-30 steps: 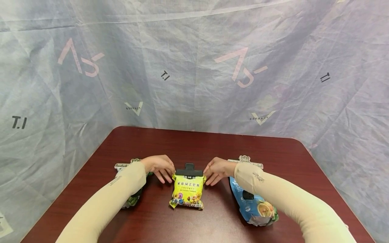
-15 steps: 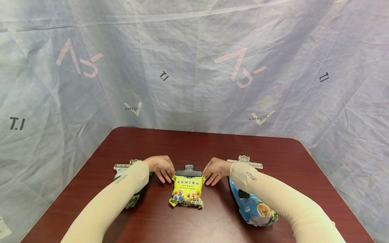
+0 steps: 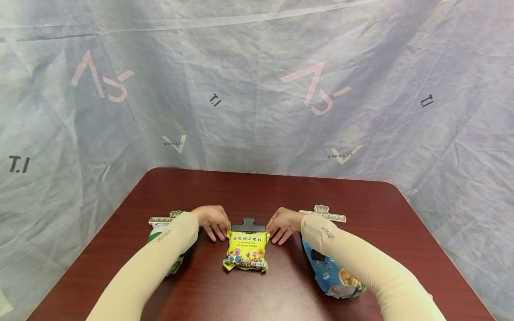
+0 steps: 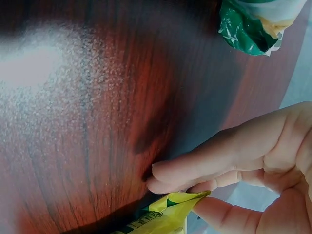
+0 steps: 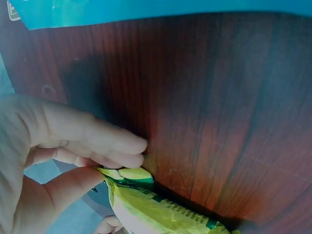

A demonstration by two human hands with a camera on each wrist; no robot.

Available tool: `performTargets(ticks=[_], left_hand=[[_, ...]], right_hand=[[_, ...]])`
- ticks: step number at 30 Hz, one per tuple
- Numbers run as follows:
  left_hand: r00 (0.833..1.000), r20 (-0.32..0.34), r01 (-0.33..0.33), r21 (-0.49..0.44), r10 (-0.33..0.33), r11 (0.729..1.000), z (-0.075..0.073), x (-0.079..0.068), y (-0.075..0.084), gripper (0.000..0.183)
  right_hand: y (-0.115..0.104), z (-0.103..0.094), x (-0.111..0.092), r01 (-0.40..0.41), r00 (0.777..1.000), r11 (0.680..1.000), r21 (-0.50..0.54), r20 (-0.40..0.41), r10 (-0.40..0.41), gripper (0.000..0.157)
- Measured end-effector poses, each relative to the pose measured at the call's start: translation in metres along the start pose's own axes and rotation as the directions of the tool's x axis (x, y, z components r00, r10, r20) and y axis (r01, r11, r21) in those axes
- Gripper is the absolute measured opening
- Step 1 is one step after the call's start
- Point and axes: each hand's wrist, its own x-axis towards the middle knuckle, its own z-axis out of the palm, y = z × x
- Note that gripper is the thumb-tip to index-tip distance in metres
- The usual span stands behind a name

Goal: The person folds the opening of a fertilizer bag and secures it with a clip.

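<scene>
A small yellow bag of garden fertilizer (image 3: pixel 246 249), printed with flowers, sits at the middle of the table. A black clip (image 3: pixel 248 226) spans its top edge. My left hand (image 3: pixel 213 220) pinches the bag's upper left corner between thumb and fingers; the left wrist view shows the yellow corner (image 4: pixel 187 200) at the fingertips. At the upper right corner, my right hand (image 3: pixel 284 224) pinches in the same way, and the folded yellow edge (image 5: pixel 129 175) shows between thumb and fingers in the right wrist view. The bag's back is hidden.
Left of the bag lies a green and white bag (image 3: pixel 157 229) with a white clip (image 3: pixel 162 219), partly behind my left sleeve. On the right, a blue bag (image 3: pixel 327 272) with another white clip (image 3: pixel 325 216) lies partly under my right forearm. A grey cloth (image 3: pixel 257 89) hangs behind the dark red table (image 3: pixel 257 183).
The fertilizer bag's top has tilted slightly, and the line of print just below the clip has gone from sight. Both hands keep their pinch on the corners. The head view has shifted a little.
</scene>
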Motion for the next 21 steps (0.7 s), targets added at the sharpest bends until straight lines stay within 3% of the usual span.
performTargets(ticks=[11, 21], left_hand=[[1.000, -0.003, 0.028, 0.007, -0.028, 1.000, 0.0010, 0.0019, 0.0003, 0.015], [1.000, -0.010, -0.001, 0.048, 0.001, 0.999, 0.0004, 0.0046, -0.0034, 0.015]], right_hand=[[0.0033, -0.0006, 0.0042, -0.007, 1.000, 1.000, 0.017, 0.009, 0.007, 0.012], [0.0042, -0.0026, 0.0032, -0.001, 1.000, 1.000, 0.031, 0.031, 0.000, 0.012]])
